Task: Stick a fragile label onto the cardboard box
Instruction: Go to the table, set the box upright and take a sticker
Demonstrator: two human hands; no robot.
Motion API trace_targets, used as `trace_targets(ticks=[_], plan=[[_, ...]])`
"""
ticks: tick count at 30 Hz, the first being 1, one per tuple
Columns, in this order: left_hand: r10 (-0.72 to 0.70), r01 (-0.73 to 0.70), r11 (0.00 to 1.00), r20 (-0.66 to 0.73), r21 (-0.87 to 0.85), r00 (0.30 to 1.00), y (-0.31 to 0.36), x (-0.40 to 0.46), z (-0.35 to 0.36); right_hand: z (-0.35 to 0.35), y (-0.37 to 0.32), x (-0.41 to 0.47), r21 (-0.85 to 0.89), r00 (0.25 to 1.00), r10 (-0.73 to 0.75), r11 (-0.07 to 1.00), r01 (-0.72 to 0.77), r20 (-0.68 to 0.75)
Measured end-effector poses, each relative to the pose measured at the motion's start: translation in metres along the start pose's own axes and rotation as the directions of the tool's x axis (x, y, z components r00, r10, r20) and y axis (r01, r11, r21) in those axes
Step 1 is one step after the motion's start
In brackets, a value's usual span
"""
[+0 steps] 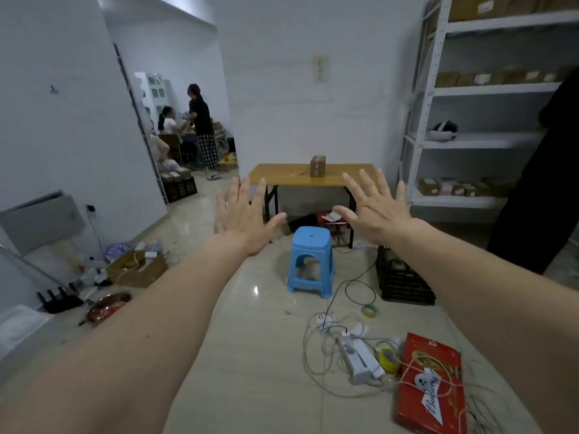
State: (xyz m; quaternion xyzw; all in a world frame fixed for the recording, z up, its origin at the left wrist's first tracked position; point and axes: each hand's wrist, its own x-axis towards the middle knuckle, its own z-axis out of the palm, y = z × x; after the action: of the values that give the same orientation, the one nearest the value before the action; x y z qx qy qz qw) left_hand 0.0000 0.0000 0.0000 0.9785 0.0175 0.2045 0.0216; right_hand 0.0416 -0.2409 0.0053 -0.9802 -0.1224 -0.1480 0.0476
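A small brown cardboard box (317, 166) stands upright on a wooden folding table (282, 177) against the far wall, well beyond my reach. My left hand (244, 219) and my right hand (374, 208) are stretched out in front of me, backs up, fingers spread, holding nothing. Both hands hover in the air in front of the table's near edge. I see no fragile label clearly; something small and thin lies on the tabletop left of the box.
A blue plastic stool (311, 261) stands before the table. On the floor lie cables, a power strip (360, 358), tape rolls, a red carton (430, 383), a black crate (402, 277). Shelves (488, 89) hold boxes at right. A dark-clothed person (545, 183) stands far right; two people stand in the back room.
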Motion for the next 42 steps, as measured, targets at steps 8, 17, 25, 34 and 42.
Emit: trace_targets(ticks=[8, 17, 25, 34, 42], plan=[[-0.005, 0.005, 0.999, 0.012, 0.049, 1.000, -0.046, 0.054, 0.039, 0.031, -0.024, 0.074, -0.057, 0.997, -0.071, 0.996, 0.070, -0.017], [-0.039, 0.037, 0.998, 0.044, 0.050, 0.998, -0.069, 0.180, 0.087, 0.065, 0.002, 0.206, -0.034, 0.999, -0.034, 0.999, 0.034, -0.001], [-0.114, 0.112, 0.993, 0.091, 0.028, 0.989, -0.108, 0.268, 0.146, 0.123, -0.009, 0.325, 0.000, 0.999, -0.024, 1.000, 0.024, 0.042], [-0.018, 0.017, 1.000, 0.066, 0.022, 0.998, -0.179, 0.387, 0.220, 0.195, -0.038, 0.445, 0.017, 0.995, 0.003, 1.000, -0.005, 0.099], [0.010, -0.012, 1.000, 0.067, 0.020, 0.998, -0.282, 0.526, 0.266, 0.234, -0.095, 0.585, 0.052, 0.992, 0.087, 0.994, -0.092, 0.095]])
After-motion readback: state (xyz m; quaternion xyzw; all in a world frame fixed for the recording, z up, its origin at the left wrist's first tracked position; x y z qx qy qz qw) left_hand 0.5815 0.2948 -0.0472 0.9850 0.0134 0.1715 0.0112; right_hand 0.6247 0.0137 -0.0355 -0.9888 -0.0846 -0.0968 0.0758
